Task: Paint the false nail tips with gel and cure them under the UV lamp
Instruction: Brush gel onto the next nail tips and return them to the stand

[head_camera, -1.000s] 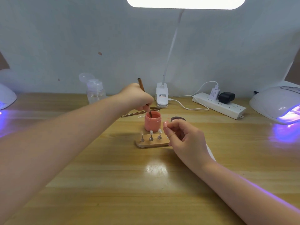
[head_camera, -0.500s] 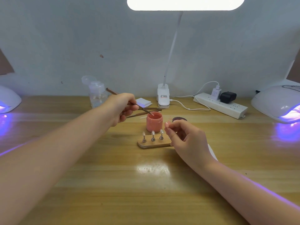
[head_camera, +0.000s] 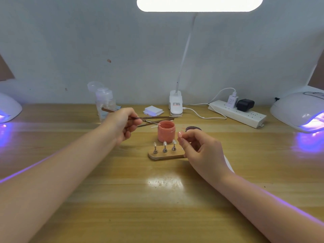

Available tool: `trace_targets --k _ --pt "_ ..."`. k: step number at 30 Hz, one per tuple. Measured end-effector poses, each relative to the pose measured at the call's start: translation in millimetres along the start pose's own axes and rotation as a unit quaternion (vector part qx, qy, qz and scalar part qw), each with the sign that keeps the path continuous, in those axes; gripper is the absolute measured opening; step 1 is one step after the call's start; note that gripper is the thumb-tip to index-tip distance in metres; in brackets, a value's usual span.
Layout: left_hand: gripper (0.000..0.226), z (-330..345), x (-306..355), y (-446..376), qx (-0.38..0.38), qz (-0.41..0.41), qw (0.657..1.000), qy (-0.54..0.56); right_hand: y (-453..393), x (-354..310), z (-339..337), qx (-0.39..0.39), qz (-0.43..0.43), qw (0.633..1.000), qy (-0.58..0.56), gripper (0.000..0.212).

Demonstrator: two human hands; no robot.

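Hands first. Left hand point(head_camera: 122, 124) pinches a thin brush point(head_camera: 138, 118) between thumb and curled fingers, shaft slanting down to the right, pink-loaded tip at the rim of the open coral gel jar point(head_camera: 166, 131). Right hand point(head_camera: 201, 148) pinches one false nail tip point(head_camera: 180, 134) between thumb and forefinger, other fingers loosely curled; it hovers just right of the jar, above the right end of the wooden holder point(head_camera: 166, 155).

Holder lies flat on the bench point(head_camera: 157, 207), just in front of the jar. Three nail tips point(head_camera: 164, 143) stand upright on small metal stands in a row on it.

Dark jar lid point(head_camera: 192, 128) sits behind the right hand. Two more brushes point(head_camera: 157, 118) lie crossed behind the jar. Further back: pump bottle point(head_camera: 105, 102), stack of white pads point(head_camera: 153, 110), clip base of the desk lamp point(head_camera: 175, 105), power strip point(head_camera: 236, 114) with two plugs.

UV lamp point(head_camera: 298, 111) at far right, glowing violet onto the bench. A second UV lamp point(head_camera: 8, 107) at far left, also lit.
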State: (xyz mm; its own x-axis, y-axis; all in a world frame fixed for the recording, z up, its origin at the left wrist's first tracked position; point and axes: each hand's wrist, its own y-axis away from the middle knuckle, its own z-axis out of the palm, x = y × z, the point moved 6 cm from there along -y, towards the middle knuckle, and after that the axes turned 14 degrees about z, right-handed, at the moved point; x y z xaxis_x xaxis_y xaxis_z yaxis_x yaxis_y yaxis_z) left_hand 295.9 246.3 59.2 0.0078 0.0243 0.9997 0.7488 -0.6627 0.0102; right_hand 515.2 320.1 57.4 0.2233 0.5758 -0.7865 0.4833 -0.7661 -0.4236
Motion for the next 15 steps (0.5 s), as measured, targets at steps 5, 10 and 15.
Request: trace_targets --k 5,10,15 --pt "0.005 -1.2 16.9 21.8 0.007 0.171 0.984 0.053 -0.3 1.7 0.1 0.0 0.004 1.0 0.0 0.008" --pt "0.012 15.9 23.3 81.6 -0.072 0.399 0.914 -0.023 -1.6 4.0 0.9 0.004 0.02 1.0 -0.012 0.007" --pt "0.02 30.1 14.8 108.3 -0.12 0.475 0.864 -0.113 -1.7 5.0 -0.2 0.006 0.02 1.0 -0.005 0.007"
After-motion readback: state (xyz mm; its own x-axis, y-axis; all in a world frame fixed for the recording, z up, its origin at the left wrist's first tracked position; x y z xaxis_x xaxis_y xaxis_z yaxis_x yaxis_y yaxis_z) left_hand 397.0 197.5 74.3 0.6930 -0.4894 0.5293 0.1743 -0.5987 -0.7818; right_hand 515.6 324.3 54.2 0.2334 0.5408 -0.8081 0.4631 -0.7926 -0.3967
